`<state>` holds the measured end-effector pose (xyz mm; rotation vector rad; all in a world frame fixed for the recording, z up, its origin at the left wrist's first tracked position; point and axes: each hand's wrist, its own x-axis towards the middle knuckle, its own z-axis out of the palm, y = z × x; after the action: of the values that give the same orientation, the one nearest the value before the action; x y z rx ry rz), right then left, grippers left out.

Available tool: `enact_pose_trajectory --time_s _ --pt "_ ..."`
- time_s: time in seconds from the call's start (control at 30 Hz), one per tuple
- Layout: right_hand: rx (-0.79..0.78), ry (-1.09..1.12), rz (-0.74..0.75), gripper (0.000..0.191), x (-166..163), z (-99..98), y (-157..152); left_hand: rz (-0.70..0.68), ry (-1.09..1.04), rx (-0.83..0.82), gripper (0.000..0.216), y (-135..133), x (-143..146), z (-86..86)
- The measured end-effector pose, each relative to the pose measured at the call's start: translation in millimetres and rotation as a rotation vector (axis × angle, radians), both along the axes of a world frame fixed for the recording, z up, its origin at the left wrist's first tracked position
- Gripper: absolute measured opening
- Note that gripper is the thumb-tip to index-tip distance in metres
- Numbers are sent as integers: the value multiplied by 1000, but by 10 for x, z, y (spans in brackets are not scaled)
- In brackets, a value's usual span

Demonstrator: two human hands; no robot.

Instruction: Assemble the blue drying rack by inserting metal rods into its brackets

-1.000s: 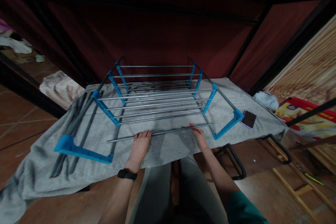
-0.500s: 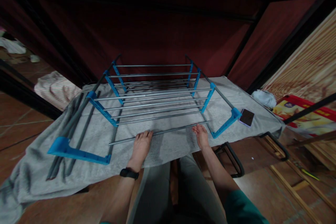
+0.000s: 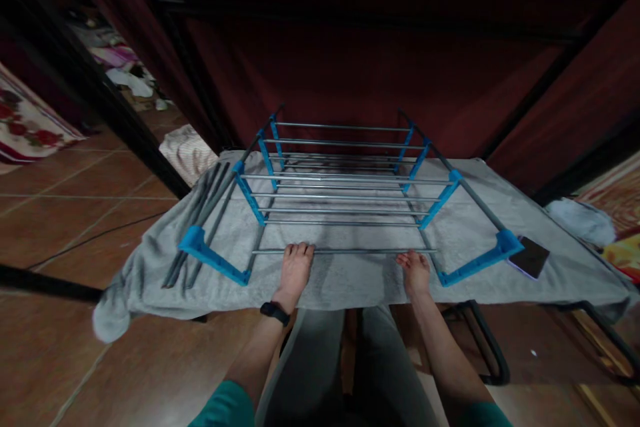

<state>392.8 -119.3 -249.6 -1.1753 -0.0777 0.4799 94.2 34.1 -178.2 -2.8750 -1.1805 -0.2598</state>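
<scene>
A thin grey metal rod (image 3: 357, 251) lies crosswise at the front of a rack, its ends over the rack's lower side tubes. My left hand (image 3: 296, 268) is closed over the rod left of its middle, palm down. Toward the rod's right end, my right hand (image 3: 416, 271) has its fingers closed on it. Behind the rod stands the rack, with several crosswise rods held by blue plastic brackets (image 3: 249, 199). A blue end bracket (image 3: 215, 257) sits at the front left and another blue end bracket (image 3: 480, 263) at the front right.
A grey blanket (image 3: 340, 287) covers the surface under the rack. Several loose dark tubes (image 3: 193, 227) lie at its left. A phone (image 3: 530, 257) rests by the right end bracket. Dark posts (image 3: 135, 127) and a dark red panel (image 3: 350, 73) stand behind.
The view has turned to the left. The rod has swung from a slant to nearly parallel with the other rods, both hands still at it.
</scene>
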Motion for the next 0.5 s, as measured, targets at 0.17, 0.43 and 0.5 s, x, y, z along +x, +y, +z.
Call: enact_pose_trajectory --time_s 0.17,0.43,0.5 --pt "-16 37 26 27 38 -19 -2 52 -32 -11 42 26 -58 -52" --pt "-31 36 8 30 33 7 10 54 -45 24 39 32 -102 -97" --pt "-45 52 -14 30 36 14 21 64 -59 32 38 21 -101 -102"
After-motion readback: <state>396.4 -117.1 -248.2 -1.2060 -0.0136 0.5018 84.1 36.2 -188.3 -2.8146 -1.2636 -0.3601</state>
